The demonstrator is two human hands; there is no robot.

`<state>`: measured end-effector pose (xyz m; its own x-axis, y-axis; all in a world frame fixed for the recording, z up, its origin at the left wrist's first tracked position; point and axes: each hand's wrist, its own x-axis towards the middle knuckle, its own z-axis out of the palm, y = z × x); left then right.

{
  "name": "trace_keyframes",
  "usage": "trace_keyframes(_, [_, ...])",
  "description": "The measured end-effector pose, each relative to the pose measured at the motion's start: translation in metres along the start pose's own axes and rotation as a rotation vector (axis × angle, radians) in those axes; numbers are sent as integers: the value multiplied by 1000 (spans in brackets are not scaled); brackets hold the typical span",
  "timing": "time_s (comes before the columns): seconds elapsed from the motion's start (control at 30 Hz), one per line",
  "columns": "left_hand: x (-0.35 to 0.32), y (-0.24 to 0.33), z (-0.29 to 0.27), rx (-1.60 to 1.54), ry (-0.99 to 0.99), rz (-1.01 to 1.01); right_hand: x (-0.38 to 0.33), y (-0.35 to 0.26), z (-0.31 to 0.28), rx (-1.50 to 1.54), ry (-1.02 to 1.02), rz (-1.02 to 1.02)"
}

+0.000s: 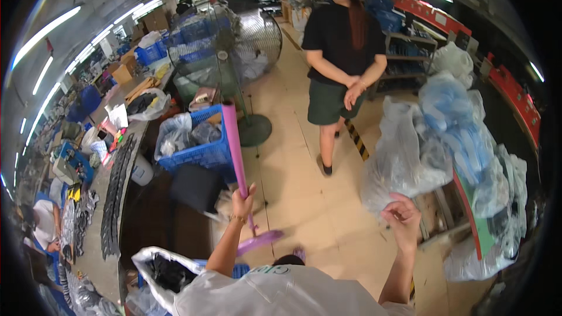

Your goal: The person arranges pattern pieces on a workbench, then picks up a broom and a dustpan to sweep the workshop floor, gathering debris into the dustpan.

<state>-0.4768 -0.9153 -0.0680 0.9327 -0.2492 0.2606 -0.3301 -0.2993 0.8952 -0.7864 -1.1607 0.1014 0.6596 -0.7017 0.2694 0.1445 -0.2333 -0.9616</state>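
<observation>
My left hand (242, 201) is closed around a long pink-purple handle (234, 146), which stands tilted with its upper end toward me. Low on the handle, a flat purple head (260, 242) rests at the floor; whether it is a broom or a dustpan I cannot tell. My right hand (403, 217) is raised at the right, with loosely bent fingers apart and nothing seen in them. Just beyond it sits a big clear plastic bag (404, 152); whether the fingertips touch it is unclear.
A person (345, 41) stands ahead, back turned, hands clasped behind. Left of the walkway are a blue basket (202, 155) of bags, a standing fan (225, 52) and a long cluttered worktable (132, 140). Blue-filled bags (456, 123) crowd the right. Beside me is an open white sack (167, 269).
</observation>
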Motion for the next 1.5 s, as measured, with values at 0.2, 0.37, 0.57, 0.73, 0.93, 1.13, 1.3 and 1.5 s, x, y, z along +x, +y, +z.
trace_keyframes(0.2, [96, -56, 33, 239, 169, -65, 163, 42, 0, -24, 93, 105])
trace_keyframes(0.37, [146, -140, 53, 429, 177, -157, 309, 94, 23, -61, -40, 110])
trace_keyframes(0.57, [187, -172, 54, 173, 614, -424, 516, 134, 108, -52, -268, -33])
trace_keyframes(0.73, [188, -172, 45, 2, 936, -587, 688, 128, 200, 129, -333, -269])
trace_keyframes(0.93, [180, -181, 57, 430, 1189, -589, 876, 134, 326, 127, -547, -430])
trace_keyframes(1.13, [262, -162, 127, 803, 992, -754, 984, 191, 475, -35, -850, -538])
trace_keyframes(1.3, [312, -129, 185, 1001, 889, -823, 1004, 227, 607, -66, -1046, -700])
trace_keyframes(1.5, [382, -76, 280, 1012, 775, -982, 1014, 288, 729, -3, -1202, -677])
